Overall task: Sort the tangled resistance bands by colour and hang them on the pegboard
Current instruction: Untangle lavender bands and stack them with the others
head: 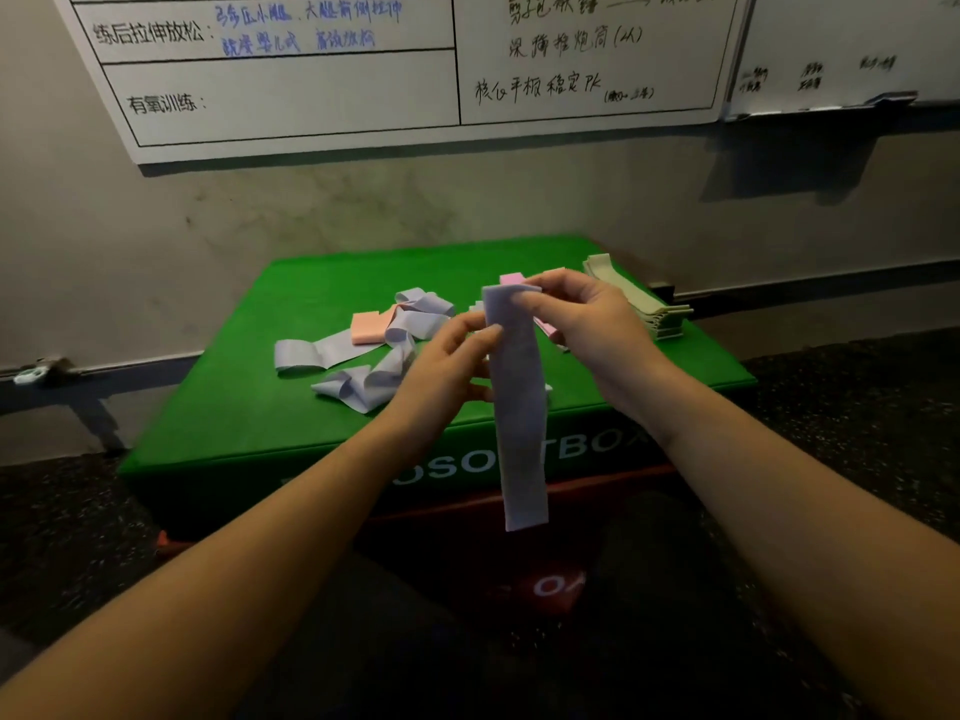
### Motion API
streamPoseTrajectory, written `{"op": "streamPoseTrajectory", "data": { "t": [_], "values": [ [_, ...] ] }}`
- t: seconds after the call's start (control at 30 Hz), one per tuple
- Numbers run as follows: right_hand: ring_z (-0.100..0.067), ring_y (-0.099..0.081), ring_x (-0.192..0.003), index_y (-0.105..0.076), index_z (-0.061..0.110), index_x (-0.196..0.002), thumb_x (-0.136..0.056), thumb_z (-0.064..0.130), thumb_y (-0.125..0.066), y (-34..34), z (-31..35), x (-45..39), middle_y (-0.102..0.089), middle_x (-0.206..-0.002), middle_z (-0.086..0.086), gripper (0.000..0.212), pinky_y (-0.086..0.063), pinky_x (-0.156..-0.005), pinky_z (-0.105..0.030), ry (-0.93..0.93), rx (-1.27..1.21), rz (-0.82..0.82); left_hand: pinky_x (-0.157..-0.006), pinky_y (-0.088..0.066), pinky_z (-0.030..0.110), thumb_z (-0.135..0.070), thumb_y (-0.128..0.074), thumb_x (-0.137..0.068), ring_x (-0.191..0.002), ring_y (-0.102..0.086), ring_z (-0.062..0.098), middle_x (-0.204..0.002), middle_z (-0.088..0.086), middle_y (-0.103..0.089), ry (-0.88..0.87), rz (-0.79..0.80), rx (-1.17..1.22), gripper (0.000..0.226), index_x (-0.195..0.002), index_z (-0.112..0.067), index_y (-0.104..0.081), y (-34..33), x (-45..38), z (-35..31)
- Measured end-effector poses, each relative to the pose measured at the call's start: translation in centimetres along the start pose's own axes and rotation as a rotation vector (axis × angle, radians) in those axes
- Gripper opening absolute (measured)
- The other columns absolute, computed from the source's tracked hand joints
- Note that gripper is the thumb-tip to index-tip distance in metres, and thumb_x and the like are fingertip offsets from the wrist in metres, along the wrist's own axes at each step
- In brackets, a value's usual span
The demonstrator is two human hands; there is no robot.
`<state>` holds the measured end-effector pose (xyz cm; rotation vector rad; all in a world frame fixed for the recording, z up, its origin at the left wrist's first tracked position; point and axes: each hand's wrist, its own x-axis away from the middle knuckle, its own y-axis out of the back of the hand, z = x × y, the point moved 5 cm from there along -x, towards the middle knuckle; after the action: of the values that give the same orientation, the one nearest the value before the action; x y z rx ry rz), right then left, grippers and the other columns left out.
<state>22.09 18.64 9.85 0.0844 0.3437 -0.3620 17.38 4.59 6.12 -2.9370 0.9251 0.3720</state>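
Note:
A lilac band (521, 407) hangs straight down in front of the green soft box (249, 402). My right hand (587, 324) pinches its top end, and my left hand (447, 366) pinches its left edge a little lower. On the box top lies a tangle of lilac bands (363, 356) with a peach band (370, 327) among them. A pink band (511, 278) shows behind my right hand, partly hidden. Several pale grey-green bands (639, 298) are stacked flat at the box's right edge. No pegboard is in view.
The green box sits on a red box (550, 584) against a grey wall. Whiteboards with writing (322, 70) hang on the wall above. Dark speckled floor surrounds the boxes.

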Motion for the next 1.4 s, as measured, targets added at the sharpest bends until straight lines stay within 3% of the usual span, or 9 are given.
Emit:
{"op": "streamPoseTrajectory", "data": {
  "t": [0.17,0.37,0.5,0.7,1.0,1.1,1.23,1.3,1.4],
  "values": [
    [-0.002,-0.061,-0.070,-0.065,0.017,-0.100,-0.091,0.013,-0.068,0.2,-2.0,-1.9,-0.066,-0.089,-0.002,0.010,-0.047,-0.063,-0.018,-0.092,-0.089,-0.008,-0.065,-0.050,0.016,-0.011,-0.047,-0.103,-0.087,-0.065,-0.002,-0.109,0.000,-0.068,-0.043,0.007,-0.087,0.019,-0.117,-0.018,-0.059,-1.0,-2.3,0.7],
    [-0.016,-0.069,-0.087,-0.061,0.016,-0.109,-0.080,0.029,-0.073,0.2,-7.8,-1.0,-0.073,-0.095,0.000,0.034,-0.055,-0.075,-0.033,-0.283,-0.168,0.150,-0.066,-0.050,0.025,-0.012,-0.047,-0.103,-0.084,-0.065,0.012,-0.099,0.000,-0.069,0.069,-0.115,0.141,0.016,-0.109,-0.019,-0.060,-0.9,-6.9,1.2],
    [-0.014,-0.068,-0.084,-0.064,0.019,-0.100,-0.090,0.008,-0.068,0.5,-10.7,-1.4,-0.072,-0.092,-0.005,0.015,-0.055,-0.079,-0.034,-0.267,0.067,0.244,-0.065,-0.044,0.025,-0.013,-0.045,-0.103,-0.073,-0.061,0.011,-0.085,-0.003,-0.067,0.145,-0.207,0.253,0.016,-0.100,-0.019,-0.060,-0.1,-10.6,1.4],
    [-0.024,-0.071,-0.087,-0.064,0.018,-0.101,-0.096,0.012,-0.062,2.1,-13.0,-3.3,-0.073,-0.098,-0.015,0.009,-0.057,-0.082,-0.041,-0.273,0.144,0.242,-0.077,-0.049,0.032,-0.015,-0.044,-0.101,-0.085,-0.063,0.019,-0.097,0.005,-0.067,0.232,-0.346,0.311,0.019,-0.113,-0.018,-0.059,2.6,-16.4,2.8],
    [-0.059,-0.053,-0.063,-0.052,0.048,-0.115,-0.091,0.031,-0.061,4.7,-16.5,-5.2,-0.052,-0.085,-0.047,0.031,-0.045,-0.051,-0.062,-0.195,0.122,0.041,-0.064,-0.048,0.033,-0.006,-0.038,-0.101,-0.093,-0.058,0.018,-0.112,0.001,-0.059,0.226,-0.361,0.161,0.038,-0.135,-0.024,-0.042,3.7,-21.1,5.5],
    [-0.047,-0.059,-0.060,-0.060,0.035,-0.105,-0.094,0.017,-0.067,5.4,-16.7,-5.7,-0.060,-0.079,-0.038,0.022,-0.045,-0.052,-0.051,-0.146,0.066,0.002,-0.066,-0.050,0.036,-0.004,-0.038,-0.099,-0.095,-0.058,0.020,-0.113,0.003,-0.058,0.247,-0.369,0.106,0.044,-0.139,-0.024,-0.038,4.3,-22.4,6.9],
    [-0.005,-0.066,-0.081,-0.074,0.020,-0.092,-0.096,-0.004,-0.053,5.9,-16.9,-6.5,-0.075,-0.088,0.008,0.032,-0.050,-0.069,-0.018,-0.181,0.021,0.104,-0.068,-0.049,0.037,-0.003,-0.039,-0.098,-0.098,-0.058,0.022,-0.115,0.005,-0.057,0.287,-0.393,0.056,0.042,-0.137,-0.020,-0.039,5.2,-24.0,8.6],
    [-0.016,-0.067,-0.088,-0.075,0.023,-0.096,-0.094,-0.012,-0.042,6.1,-17.0,-6.9,-0.076,-0.096,0.010,0.048,-0.055,-0.073,-0.024,-0.224,-0.012,0.195,-0.066,-0.050,0.036,-0.003,-0.039,-0.098,-0.096,-0.059,0.022,-0.114,0.006,-0.057,0.300,-0.385,0.038,0.041,-0.136,-0.019,-0.039,5.3,-24.6,9.2],
    [-0.054,-0.058,-0.102,-0.073,0.034,-0.107,-0.091,-0.011,-0.046,6.1,-16.7,-7.7,-0.074,-0.109,0.011,0.055,-0.054,-0.086,-0.052,-0.144,0.098,0.344,-0.064,-0.050,0.033,-0.003,-0.039,-0.099,-0.093,-0.060,0.020,-0.110,0.005,-0.058,0.300,-0.371,0.006,0.037,-0.132,-0.019,-0.039,5.3,-25.5,9.9]
  ]
}}
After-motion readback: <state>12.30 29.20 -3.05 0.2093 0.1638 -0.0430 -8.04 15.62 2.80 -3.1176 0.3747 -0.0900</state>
